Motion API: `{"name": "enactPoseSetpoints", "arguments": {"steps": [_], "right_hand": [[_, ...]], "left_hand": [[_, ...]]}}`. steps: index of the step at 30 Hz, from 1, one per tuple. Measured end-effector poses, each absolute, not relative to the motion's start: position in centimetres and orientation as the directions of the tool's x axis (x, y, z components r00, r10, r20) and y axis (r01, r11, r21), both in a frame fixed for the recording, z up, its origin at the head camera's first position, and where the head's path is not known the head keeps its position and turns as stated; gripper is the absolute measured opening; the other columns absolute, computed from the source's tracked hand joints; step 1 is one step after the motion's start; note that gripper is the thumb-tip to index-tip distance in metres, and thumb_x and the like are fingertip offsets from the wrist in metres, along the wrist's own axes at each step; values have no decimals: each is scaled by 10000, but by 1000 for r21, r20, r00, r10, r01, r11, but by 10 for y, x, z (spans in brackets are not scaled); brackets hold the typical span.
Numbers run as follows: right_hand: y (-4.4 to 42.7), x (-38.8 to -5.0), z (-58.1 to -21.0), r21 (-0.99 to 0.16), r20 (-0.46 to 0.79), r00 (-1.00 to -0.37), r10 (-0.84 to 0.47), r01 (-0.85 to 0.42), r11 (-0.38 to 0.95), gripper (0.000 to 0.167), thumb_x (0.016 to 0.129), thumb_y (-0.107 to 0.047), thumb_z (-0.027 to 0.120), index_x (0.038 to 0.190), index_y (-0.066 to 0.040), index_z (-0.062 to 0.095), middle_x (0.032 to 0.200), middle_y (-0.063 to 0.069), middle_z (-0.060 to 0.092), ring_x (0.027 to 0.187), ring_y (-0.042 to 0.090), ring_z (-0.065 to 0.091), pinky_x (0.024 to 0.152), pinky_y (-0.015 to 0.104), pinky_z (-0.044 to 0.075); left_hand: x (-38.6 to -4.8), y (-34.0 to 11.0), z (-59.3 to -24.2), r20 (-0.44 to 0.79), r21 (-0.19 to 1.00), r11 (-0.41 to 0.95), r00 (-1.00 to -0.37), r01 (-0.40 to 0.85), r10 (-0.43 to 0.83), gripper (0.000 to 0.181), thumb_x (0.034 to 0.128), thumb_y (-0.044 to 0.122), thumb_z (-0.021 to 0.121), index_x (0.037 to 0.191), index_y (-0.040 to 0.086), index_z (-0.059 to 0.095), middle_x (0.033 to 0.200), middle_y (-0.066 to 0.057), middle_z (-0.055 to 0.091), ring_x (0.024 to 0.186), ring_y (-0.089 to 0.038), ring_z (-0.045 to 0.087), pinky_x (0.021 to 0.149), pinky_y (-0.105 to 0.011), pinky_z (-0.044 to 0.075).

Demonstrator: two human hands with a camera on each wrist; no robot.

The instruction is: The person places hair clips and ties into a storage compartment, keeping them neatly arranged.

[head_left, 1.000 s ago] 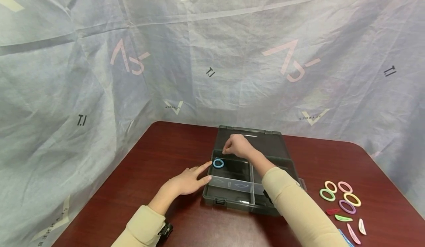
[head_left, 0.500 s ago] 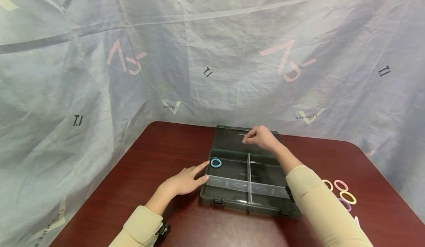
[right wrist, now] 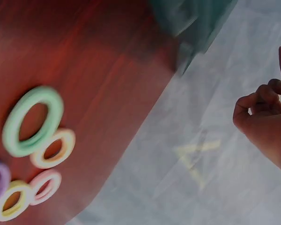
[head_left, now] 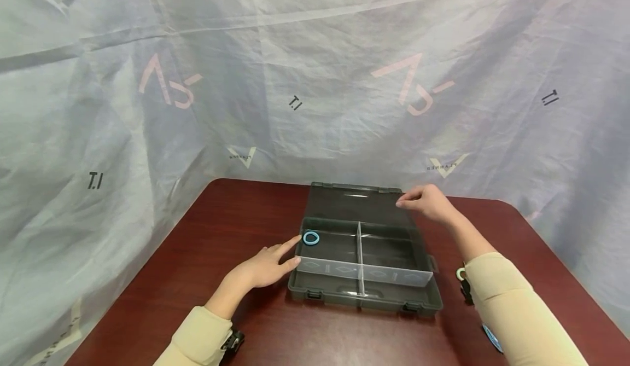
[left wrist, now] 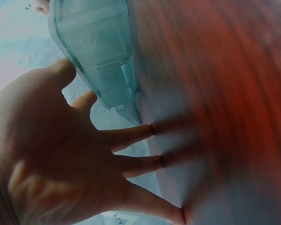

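A dark transparent divided box (head_left: pixel 334 298) lies with its lid (head_left: pixel 339 204) folded back, and a blue ring (head_left: pixel 311 238) sits in its rear left compartment. My left hand (head_left: pixel 261 267) is spread at the box's left side, index finger and thumb touching its edge; in the left wrist view, the other fingertips of the left hand (left wrist: pixel 79 154) rest on the table. My right hand (head_left: pixel 430 204) hovers by the lid's right edge, fingers loosely curled, nothing visible in them. In the right wrist view, the right hand (right wrist: pixel 267 115) is partly cut off by the frame.
Right of the box, a green ring (head_left: pixel 460 274) and a blue clip (head_left: pixel 492 337) show beside my right sleeve. The right wrist view has green (right wrist: pixel 11 136), orange (right wrist: pixel 70 140), pink (right wrist: pixel 56 178), yellow (right wrist: pixel 2 214) and purple (right wrist: pixel 4 180) rings. A grey cloth (head_left: pixel 315 81) hangs behind the table.
My right hand has moved right, from above the rear left compartment to the lid's right edge. The left hand keeps its place at the box. The head view has shifted slightly right.
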State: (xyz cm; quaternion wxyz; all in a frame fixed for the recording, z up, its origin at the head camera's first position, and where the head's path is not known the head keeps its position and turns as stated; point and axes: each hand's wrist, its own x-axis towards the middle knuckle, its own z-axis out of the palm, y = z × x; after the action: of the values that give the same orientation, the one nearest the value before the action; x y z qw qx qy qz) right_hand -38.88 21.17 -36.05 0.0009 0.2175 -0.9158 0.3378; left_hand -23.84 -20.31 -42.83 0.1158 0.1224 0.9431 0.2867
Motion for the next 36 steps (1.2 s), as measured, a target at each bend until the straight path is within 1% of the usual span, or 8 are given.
{"name": "enactPoseSetpoints", "arguments": {"steps": [6, 11, 18, 24, 26, 31, 36], "right_hand": [[249, -378, -368, -622, 103, -929, -356, -340, 706, 344, 977, -350, 701, 1136, -53, 772, 1173, 151, 708, 1151, 385, 613, 920, 560, 497], [280, -369, -375, -605, 75, -936, -343, -316, 731, 349, 972, -365, 704, 1124, -59, 776, 1127, 121, 733, 1134, 383, 628, 923, 582, 487], [324, -360, -394, -533, 58, -948, -313, -294, 793, 326, 984, -324, 695, 1091, -30, 784, 1041, 107, 753, 1034, 343, 673, 823, 498, 547], [348, -350, -409, -522, 2, -958, -287, -246, 817, 312, 986, -293, 693, 1077, -9, 783, 1036, 138, 750, 1062, 410, 657, 831, 531, 544], [353, -348, -413, -519, -11, -958, -286, -239, 821, 295, 982, -276, 700, 1067, -7, 784, 1037, 151, 746, 1038, 395, 663, 807, 500, 549], [361, -344, -419, -515, -40, -961, -274, -216, 830, 285, 963, -271, 725, 1059, -9, 785, 1047, 168, 737, 949, 293, 670, 725, 380, 532], [368, -343, -423, -520, -65, -961, -268, -197, 831, 275, 950, -274, 740, 1042, -20, 791, 1024, 141, 739, 901, 227, 637, 694, 356, 511]], "left_hand": [[-235, -205, -427, -145, 580, 798, -943, 164, 300, 646, 1058, 514, 458, 1627, 288, 251, 1601, -205, 317, 1463, -520, 217, 1122, -699, 204], [-235, -203, -427, -138, 572, 802, -945, 170, 298, 643, 1060, 500, 466, 1626, 279, 257, 1596, -208, 325, 1462, -515, 228, 1126, -692, 207], [-236, -202, -425, -134, 570, 803, -943, 177, 304, 643, 1060, 500, 464, 1626, 277, 256, 1596, -212, 324, 1464, -510, 229, 1133, -682, 204], [-235, -203, -425, -142, 558, 812, -945, 170, 296, 644, 1061, 505, 457, 1628, 286, 246, 1599, -211, 320, 1463, -507, 232, 1128, -688, 209], [-234, -203, -424, -146, 558, 813, -945, 165, 292, 643, 1060, 504, 459, 1628, 291, 245, 1598, -212, 320, 1463, -510, 231, 1124, -694, 210], [-234, -203, -424, -150, 563, 811, -945, 160, 291, 647, 1060, 511, 455, 1630, 295, 237, 1602, -209, 314, 1465, -522, 211, 1122, -707, 191], [-235, -203, -425, -151, 564, 809, -942, 166, 299, 650, 1061, 512, 451, 1631, 289, 233, 1603, -210, 312, 1466, -523, 207, 1131, -700, 177]]}}
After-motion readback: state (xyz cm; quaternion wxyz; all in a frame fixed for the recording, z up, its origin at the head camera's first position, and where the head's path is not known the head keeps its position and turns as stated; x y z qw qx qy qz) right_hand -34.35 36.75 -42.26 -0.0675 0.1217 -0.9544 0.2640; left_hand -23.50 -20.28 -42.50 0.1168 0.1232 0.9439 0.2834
